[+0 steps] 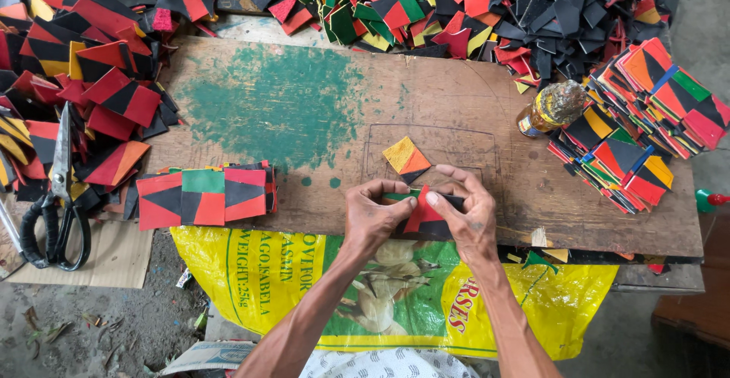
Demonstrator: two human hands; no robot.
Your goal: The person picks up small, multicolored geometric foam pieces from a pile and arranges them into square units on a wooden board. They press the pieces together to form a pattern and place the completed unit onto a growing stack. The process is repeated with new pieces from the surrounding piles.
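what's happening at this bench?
A person presses a red, black and green patch between both hands, left hand and right hand, at the near edge of a wooden board. A yellow-orange patch lies just beyond it. A row of joined patches sits to the left, scissors farther left, a glue bottle to the right, and loose piles around.

Red-and-black patch, flat at board's edge

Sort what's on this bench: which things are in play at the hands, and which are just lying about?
In play: left hand, right hand, red-and-black patch, yellow-orange patch, wooden board.
Lying about: scissors, glue bottle, sewn strip, stacked patches, yellow sack.
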